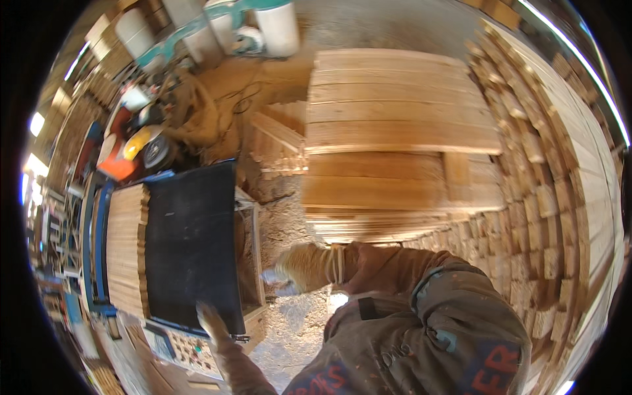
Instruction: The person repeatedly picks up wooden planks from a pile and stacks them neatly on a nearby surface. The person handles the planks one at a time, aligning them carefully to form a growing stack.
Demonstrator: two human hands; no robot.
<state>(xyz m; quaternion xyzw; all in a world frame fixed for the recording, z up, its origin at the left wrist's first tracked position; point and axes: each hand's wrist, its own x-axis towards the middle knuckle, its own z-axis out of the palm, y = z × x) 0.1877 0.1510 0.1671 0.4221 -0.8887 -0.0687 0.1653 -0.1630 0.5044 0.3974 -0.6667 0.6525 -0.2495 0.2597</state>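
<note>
My left hand point(212, 322), in a pale glove, reaches over the near edge of a black flat bed point(191, 243). It looks stretched out and empty, though blurred. My right hand point(299, 268), in a yellowish glove with bluish fingertips, is held over the floor beside the bed's wooden frame point(257, 250). Its fingers are apart and nothing shows between them. On the far left part of the bed lies a row of light wooden boards point(127, 250), side by side. To my right stands a stack of planks point(395, 99), with two levels on top.
A tall pile of boards point(546, 197) rises on the right, ends toward me. Sawdust point(289, 227) covers the floor between bed and stack. Short wood pieces point(280, 131) lie beyond. Orange and yellow machinery point(125, 158) stands at the far left, white-and-green containers point(276, 29) farther back.
</note>
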